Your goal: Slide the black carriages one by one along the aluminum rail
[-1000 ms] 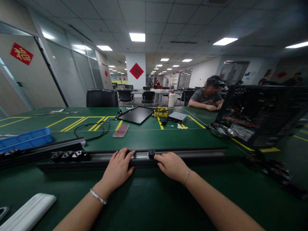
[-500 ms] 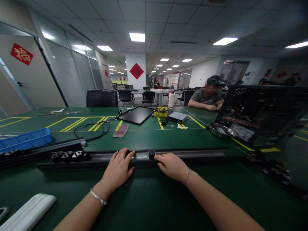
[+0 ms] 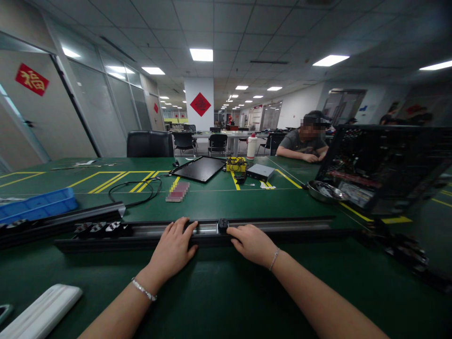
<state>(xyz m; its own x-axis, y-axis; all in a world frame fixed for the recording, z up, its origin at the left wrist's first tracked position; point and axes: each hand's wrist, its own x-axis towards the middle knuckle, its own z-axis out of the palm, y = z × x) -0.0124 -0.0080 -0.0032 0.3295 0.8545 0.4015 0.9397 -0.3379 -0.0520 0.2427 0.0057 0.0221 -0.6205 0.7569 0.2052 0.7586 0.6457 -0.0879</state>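
Note:
A long black rail (image 3: 289,226) with a silvery inner channel lies across the green table in front of me. My left hand (image 3: 175,245) is laid over the rail, fingers across the channel and thumb at the near wall, gripping it. A small black block (image 3: 223,225) sits in the channel between my hands. My right hand (image 3: 252,244) is partly closed, its fingertips on the block's right side and thumb low by the near wall. Several black blocks with shiny tops (image 3: 98,228) sit in the rail's left part. The fingertips' undersides are hidden.
Another black rail (image 3: 77,214) and a blue tray (image 3: 38,205) are at left. Farther back lie a black cable (image 3: 151,193), flat black panel (image 3: 199,168) and grey box (image 3: 260,172). At right stand a metal bowl (image 3: 325,194) and an open computer case (image 3: 384,169); a person (image 3: 303,143) sits beyond.

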